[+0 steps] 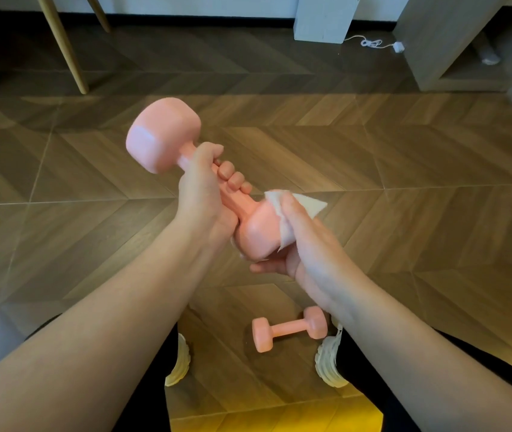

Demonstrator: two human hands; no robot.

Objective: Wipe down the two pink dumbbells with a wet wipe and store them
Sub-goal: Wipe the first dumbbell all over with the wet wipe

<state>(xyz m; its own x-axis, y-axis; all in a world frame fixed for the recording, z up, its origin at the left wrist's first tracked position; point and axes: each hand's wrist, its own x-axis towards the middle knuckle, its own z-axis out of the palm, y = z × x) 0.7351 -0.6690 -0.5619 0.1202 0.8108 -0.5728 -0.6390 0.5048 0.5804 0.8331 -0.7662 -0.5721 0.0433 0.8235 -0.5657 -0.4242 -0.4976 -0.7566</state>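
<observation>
A pink dumbbell (162,135) is held up at chest height, tilted, with its far head at the upper left. My left hand (204,185) grips its handle, fingers curled round it. My right hand (304,244) cups the near head and presses a white wet wipe (289,210) against it, thumb on top of the wipe. A second pink dumbbell (289,330) lies on the wooden floor between my feet, closer to my right shoe.
My white shoes (329,363) stand on the herringbone wood floor. Wooden chair legs (64,45) rise at the upper left. A white box (323,20) with a cable (373,43) stands at the back, and a grey shelf unit (454,42) at the upper right.
</observation>
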